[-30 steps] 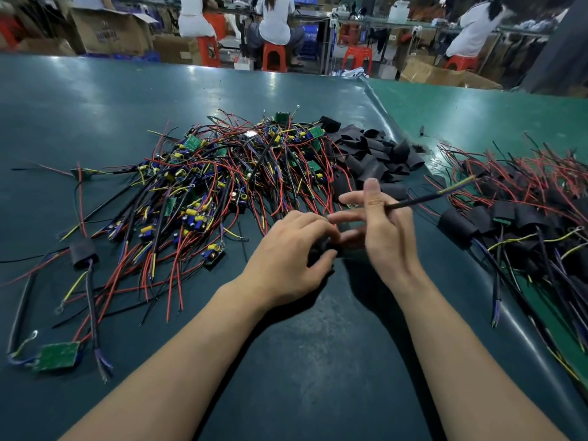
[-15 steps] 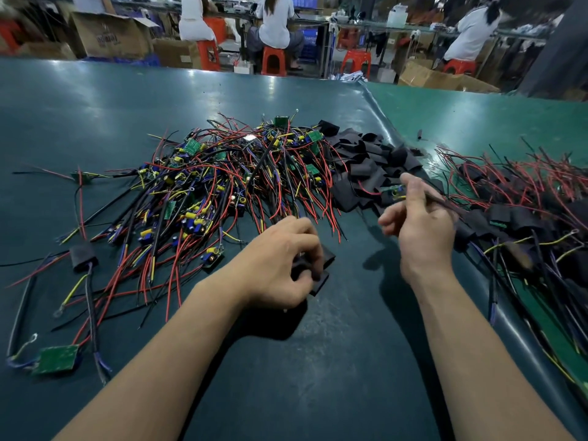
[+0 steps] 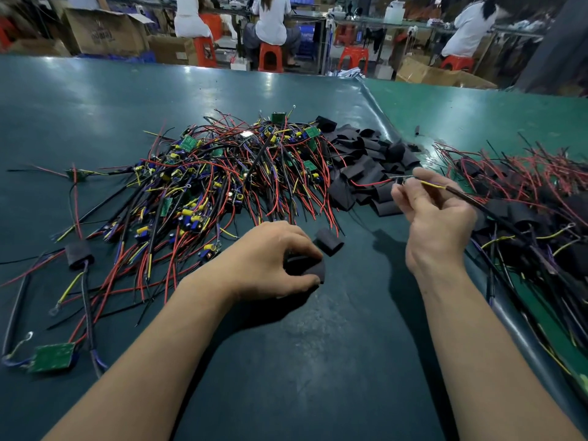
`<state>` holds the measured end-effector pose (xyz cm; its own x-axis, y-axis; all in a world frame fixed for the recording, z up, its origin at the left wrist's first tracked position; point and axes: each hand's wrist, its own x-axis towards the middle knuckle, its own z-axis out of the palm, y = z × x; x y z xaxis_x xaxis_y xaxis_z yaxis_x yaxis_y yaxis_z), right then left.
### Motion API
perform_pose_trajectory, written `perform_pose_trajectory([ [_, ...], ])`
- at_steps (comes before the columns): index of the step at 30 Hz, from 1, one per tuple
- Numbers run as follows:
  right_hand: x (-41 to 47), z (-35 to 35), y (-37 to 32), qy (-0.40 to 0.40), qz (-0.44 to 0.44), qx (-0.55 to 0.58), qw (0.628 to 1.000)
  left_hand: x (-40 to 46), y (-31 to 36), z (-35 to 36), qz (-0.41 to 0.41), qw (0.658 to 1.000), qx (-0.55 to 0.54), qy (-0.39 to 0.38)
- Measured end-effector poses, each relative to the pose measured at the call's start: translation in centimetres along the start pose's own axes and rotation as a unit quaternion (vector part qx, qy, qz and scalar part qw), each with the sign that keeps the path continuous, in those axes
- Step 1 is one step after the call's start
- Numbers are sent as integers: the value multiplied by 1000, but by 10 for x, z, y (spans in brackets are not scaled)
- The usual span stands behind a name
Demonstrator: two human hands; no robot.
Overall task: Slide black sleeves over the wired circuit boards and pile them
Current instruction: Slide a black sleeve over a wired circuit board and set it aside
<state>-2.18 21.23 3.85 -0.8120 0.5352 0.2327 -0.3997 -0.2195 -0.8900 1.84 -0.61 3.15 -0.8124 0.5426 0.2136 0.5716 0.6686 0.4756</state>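
From the head camera: my left hand [image 3: 270,259] curls round a soft matte black sleeve [image 3: 307,270] on the table [image 3: 95,106]; my right hand [image 3: 436,214] pinches thin stiff wires [image 3: 432,185] — their board I can't see. Risk: loose leads snagging the tangled red-and-yellow wire heap [image 3: 222,186] — or the sleeve collapsing flat.

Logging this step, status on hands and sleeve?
Left hand grips a black sleeve on the table. Right hand pinches a wire bundle. Spare sleeve lies between them.
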Motion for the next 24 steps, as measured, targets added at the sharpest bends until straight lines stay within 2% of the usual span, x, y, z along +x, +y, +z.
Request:
perform_pose_trajectory([
  [4,0,1,-3,21,-61,-56,996,1,0,2,9,998,-16,57],
  [8,0,-2,-8,42,-69,-41,996,1,-4,2,11,983,-62,174],
  [12,0,-1,-6,16,37,38,998,3,-4,4,6,965,-97,245],
  [16,1,1,-7,-8,139,113,984,4,-6,5,-13,950,-106,293],
  [24,-2,1,-16,4,180,179,967,4,-12,4,-42,935,-107,336],
])
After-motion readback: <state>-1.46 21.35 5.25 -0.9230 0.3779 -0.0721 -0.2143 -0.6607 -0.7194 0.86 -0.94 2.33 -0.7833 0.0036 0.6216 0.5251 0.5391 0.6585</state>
